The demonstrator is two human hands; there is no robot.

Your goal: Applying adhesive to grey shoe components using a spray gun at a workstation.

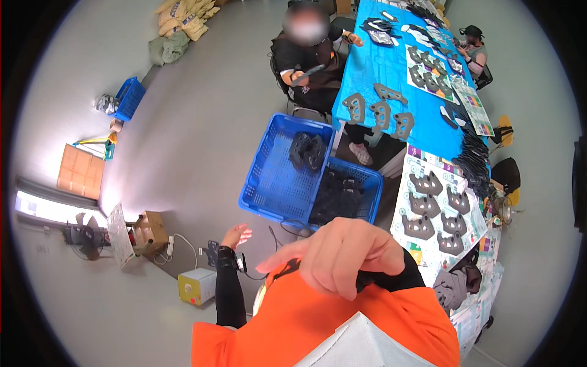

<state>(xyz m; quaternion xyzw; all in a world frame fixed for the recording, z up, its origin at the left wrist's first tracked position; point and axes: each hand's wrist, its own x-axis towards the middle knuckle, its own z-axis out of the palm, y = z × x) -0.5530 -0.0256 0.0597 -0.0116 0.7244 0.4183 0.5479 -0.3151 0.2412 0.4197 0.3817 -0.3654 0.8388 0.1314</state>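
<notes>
My right hand (348, 254) is raised close to the camera, over my orange top. One digit stretches to the left while the other fingers bend loosely downward, and I see nothing held in them. To the left, my left hand (236, 236) is out with its fingers extended and empty. A black band with a small device (240, 262) sits on that wrist. Beyond my hands stands a blue crate (257, 177) with a few black pieces (307, 151) in it. Beside it, a second blue crate (374, 189) holds a pile of black pieces (339, 196).
A long table (367, 67) on the right carries several grey moulded parts (422, 205) in rows. One co-worker (306, 55) sits beside it holding a dark piece; another person (474, 52) sits across. A yellow-and-grey box (197, 286) with a cable stands at left, near a fan (85, 237).
</notes>
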